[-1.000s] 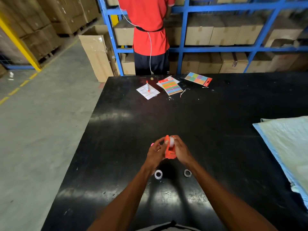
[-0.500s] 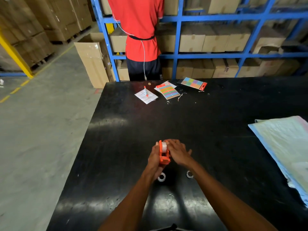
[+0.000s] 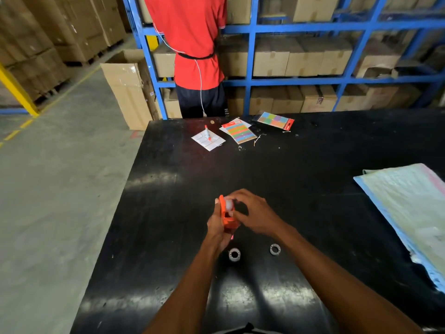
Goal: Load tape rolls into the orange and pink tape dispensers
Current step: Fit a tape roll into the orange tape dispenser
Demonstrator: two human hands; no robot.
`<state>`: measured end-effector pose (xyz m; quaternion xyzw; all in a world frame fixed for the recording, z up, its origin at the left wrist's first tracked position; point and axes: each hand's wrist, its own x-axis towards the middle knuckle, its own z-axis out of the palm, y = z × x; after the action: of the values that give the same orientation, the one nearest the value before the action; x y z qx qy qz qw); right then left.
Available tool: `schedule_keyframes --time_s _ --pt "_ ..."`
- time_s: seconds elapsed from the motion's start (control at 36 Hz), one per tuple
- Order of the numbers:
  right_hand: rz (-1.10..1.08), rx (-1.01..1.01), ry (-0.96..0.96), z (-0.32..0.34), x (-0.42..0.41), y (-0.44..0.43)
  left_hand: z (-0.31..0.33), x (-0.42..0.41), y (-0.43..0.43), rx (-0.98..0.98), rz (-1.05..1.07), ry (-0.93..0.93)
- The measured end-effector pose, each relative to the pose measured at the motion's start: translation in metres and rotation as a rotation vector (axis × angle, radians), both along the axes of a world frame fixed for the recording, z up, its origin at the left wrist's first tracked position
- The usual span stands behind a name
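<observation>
In the head view, both hands meet just below the middle of the frame, over the black worktop (image 3: 313, 189). The left hand (image 3: 216, 227) is wrapped around the orange tape dispenser (image 3: 227, 219), gripping its body from the left side and holding it above the surface with its long axis running roughly up and down the frame. The right hand (image 3: 255, 213) comes in from the right, its fingertips closed on the white tape roll (image 3: 228, 204) that sits at the dispenser's upper end, apparently pressing it into the cradle. Whether the roll is fully seated cannot be told.

Lower in the frame, near the wrists, two spare tape rolls lie flat on the worktop: one (image 3: 234, 254) directly below the left hand, the other (image 3: 274, 249) under the right forearm, a little to the right. The pink dispenser is nearly hidden; only a pink sliver (image 3: 232, 236) shows beneath the orange one, so its pose cannot be judged.

The next move turns on those spare rolls: both lie toward the bottom of the frame from the hands, and the right hand, being the freer one, is probably better placed to reach for either.

At the upper edge, sticker sheets (image 3: 240, 132) lie near a person in a red shirt (image 3: 190, 39).
</observation>
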<state>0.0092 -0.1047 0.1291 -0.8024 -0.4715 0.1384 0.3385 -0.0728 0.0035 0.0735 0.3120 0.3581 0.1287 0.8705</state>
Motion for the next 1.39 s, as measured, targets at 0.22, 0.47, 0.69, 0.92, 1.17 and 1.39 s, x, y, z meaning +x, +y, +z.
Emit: schedule_keyframes --time_s 0.22,0.47,0.69,0.92,1.17,1.39 --pt "0.098 0.052 0.292 0.0 -0.006 -0.004 0.004 -0.008 0.011 -0.05 -0.12 0.045" --pt "-0.031 0.082 -0.303 -0.015 -0.011 -0.002 0.013 0.0 0.009 -0.113 -0.125 -0.058" --pt "-0.064 0.057 -0.353 -0.017 -0.016 0.0 0.009 -0.003 0.008 -0.079 -0.176 -0.056" --pt "-0.009 0.007 -0.421 -0.015 -0.018 -0.001 0.002 -0.002 0.005 -0.088 -0.161 -0.017" --pt "0.04 0.055 -0.389 -0.022 -0.009 -0.008 0.011 -0.001 0.003 0.004 -0.199 0.002" --pt "0.043 0.021 -0.337 -0.026 0.002 -0.021 0.021 0.001 0.0 0.073 -0.239 0.052"
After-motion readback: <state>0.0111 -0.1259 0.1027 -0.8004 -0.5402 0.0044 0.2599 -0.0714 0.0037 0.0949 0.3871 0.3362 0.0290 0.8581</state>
